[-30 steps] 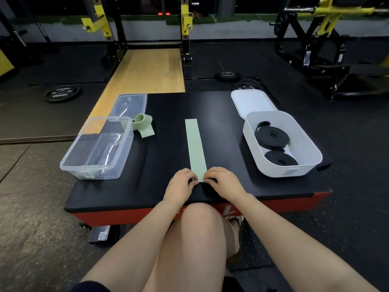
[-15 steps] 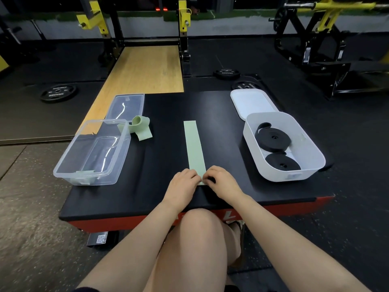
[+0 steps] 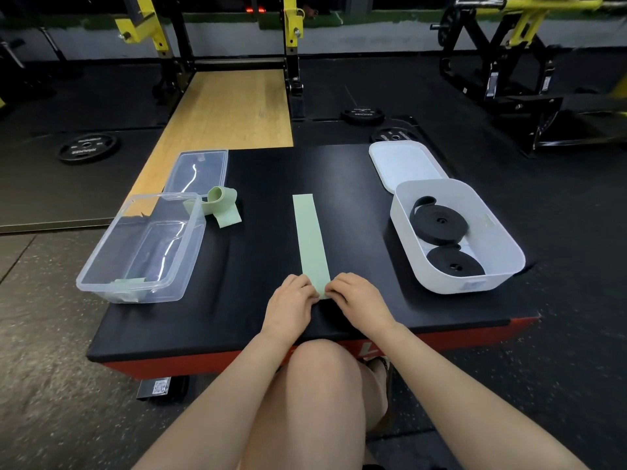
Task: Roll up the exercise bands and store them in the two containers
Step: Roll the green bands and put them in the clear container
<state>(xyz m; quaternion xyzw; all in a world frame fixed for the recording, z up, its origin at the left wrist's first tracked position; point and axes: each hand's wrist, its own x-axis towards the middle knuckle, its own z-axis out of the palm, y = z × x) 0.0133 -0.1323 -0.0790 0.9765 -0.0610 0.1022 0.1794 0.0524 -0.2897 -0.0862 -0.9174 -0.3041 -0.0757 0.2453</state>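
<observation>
A flat light-green exercise band point(image 3: 309, 237) lies stretched lengthwise on the black platform point(image 3: 271, 184). My left hand point(image 3: 292, 300) and my right hand point(image 3: 356, 296) pinch its near end from either side, fingers curled over the edge. A second green band point(image 3: 222, 206), loosely folded, lies beside the clear plastic container point(image 3: 142, 247) at the left; something pale green lies in that container's near corner. At the right, the white container point(image 3: 502, 242) holds two rolled black bands point(image 3: 439, 223).
A clear lid point(image 3: 200, 173) lies behind the clear container and a white lid point(image 3: 405, 164) behind the white one. Weight plates point(image 3: 86, 147) lie on the gym floor, with racks and a wooden lifting platform point(image 3: 230, 110) beyond. My knee is below the platform's red front edge.
Both hands have stayed at the band's near end with only slight finger shifts. The camera view has tilted a little.
</observation>
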